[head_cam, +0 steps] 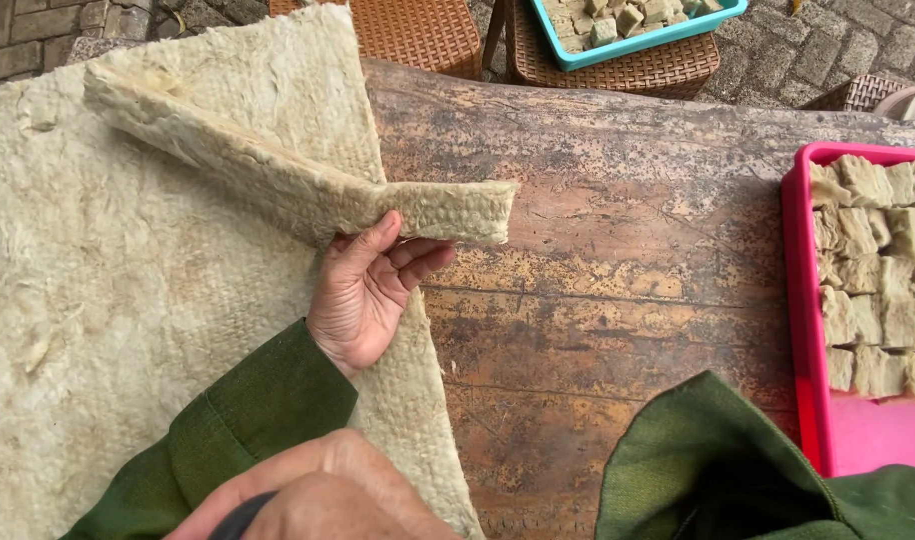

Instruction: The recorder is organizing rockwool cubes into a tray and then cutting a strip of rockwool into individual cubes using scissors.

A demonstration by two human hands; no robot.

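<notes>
A thick beige fibre mat (128,300) lies flat on the table; 1 cut strip (298,190) of it is lifted and bent upward.

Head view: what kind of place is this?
Likely an outdoor craft or work spot: a worn wooden table stands on stone paving, with wicker stools beside it and a pink tray of cut fibrous blocks.

Our left hand (363,295) lifts a cut strip (308,185) from the fibrous mat (98,330) on the wooden bench (618,300). Our right hand (328,495) grips a dark handle (243,520). A pink tray (800,330) of fibre cubes (878,270) sits right.
</notes>
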